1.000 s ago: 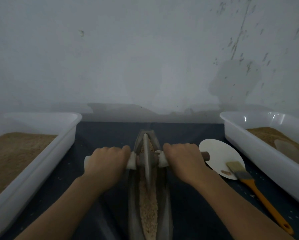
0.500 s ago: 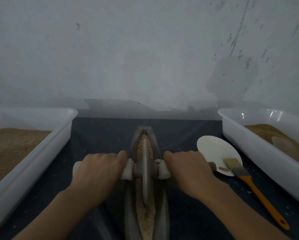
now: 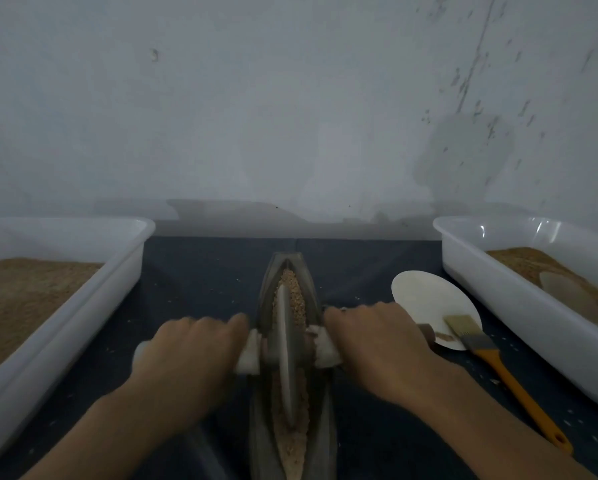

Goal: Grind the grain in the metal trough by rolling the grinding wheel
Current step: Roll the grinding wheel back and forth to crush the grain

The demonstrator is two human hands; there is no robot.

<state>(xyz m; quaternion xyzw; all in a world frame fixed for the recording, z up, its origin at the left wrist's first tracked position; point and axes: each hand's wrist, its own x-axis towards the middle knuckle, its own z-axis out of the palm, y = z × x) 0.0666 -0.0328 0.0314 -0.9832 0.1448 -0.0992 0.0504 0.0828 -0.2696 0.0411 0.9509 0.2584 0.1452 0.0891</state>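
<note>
Both hands, left (image 3: pixel 190 355) and right (image 3: pixel 377 344), curl tight round axle (image 3: pixel 320 351) ends at frame center, keeping wheel (image 3: pixel 285 348) upright in trough (image 3: pixel 266 299).

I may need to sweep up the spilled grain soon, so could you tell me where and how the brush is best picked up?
Take the brush by its orange handle, coming from above. The handle lies flat on the dark table with bare space round its middle, pointing toward the person. The bristles rest on the white plate, close beside the right hand, so that end is crowded.
</note>
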